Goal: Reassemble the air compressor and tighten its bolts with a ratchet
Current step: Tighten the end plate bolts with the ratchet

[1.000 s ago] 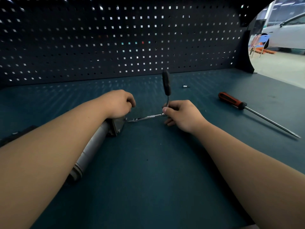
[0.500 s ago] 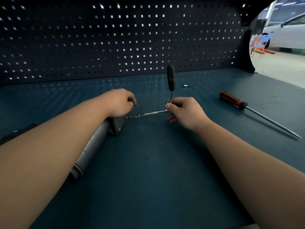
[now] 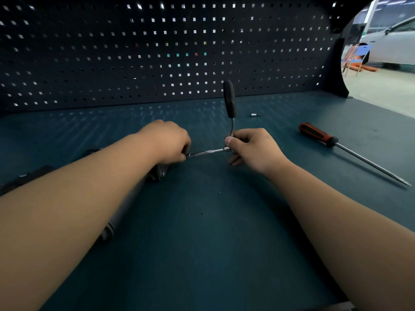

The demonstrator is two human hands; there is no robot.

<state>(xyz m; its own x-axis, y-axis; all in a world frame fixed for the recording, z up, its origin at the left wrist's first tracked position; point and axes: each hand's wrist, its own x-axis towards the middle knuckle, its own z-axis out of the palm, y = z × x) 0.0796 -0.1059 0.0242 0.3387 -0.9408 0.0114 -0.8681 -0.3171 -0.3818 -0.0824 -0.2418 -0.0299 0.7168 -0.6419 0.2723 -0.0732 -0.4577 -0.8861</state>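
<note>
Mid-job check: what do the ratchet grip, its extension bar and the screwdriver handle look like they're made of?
The ratchet grip is matte black with no glint, so it is likely rubber or plastic. The extension bar is bright, mirror-like steel, probably chrome-plated, with a knurled band midway. The screwdriver handle is glossy red with a black collar. It looks like moulded plastic, though a rubber overlay is possible.

1. A dark pegboard (image 3: 157,52) forms the back wall, and light shows through its square holes as bright dots.
2. The table (image 3: 202,254) has a dull teal top, speckled with light near the back.
3. A black side bracket (image 3: 336,70) ends the pegboard at the right.
4. Beyond it are a pale floor (image 3: 381,95), a blue chair (image 3: 361,52) and a white car (image 3: 395,48), all brightly lit.
</note>
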